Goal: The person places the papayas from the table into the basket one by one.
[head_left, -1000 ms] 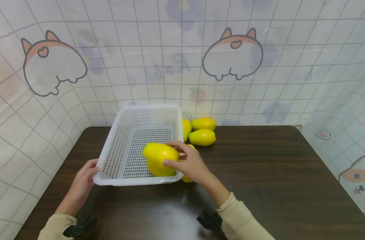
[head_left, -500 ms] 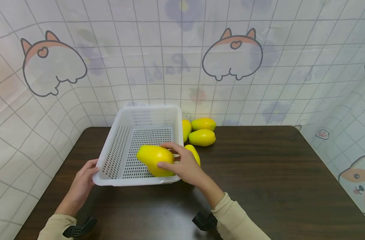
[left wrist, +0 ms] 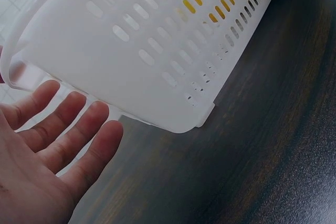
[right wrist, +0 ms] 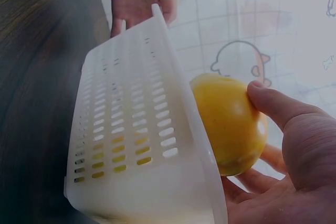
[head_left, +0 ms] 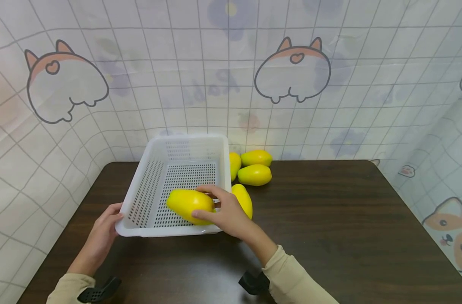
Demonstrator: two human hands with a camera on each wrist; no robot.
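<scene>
My left hand (head_left: 101,230) holds the near left corner of a white slotted plastic basket (head_left: 170,232). In the left wrist view its fingertips touch the outside under the rim. My right hand (head_left: 228,213) grips a yellow mango (head_left: 187,203) by its right end, over the near right part of the basket. The right wrist view has this mango (right wrist: 228,124) above the rim, between thumb and fingers. Yellow shows through the basket's side slots (right wrist: 119,153), lower than the held mango; what lies there is mostly hidden.
One mango (head_left: 243,199) lies just outside the basket's right side. Behind it are three more: one mango (head_left: 235,165) against the basket, a back mango (head_left: 256,157) and a front one. The dark wooden table (head_left: 330,219) meets a patterned cloth wall (head_left: 292,126).
My right hand has moved left and slightly down with the mango, further over the basket. The mango outside the right side shows more fully. My left hand stays at its corner.
</scene>
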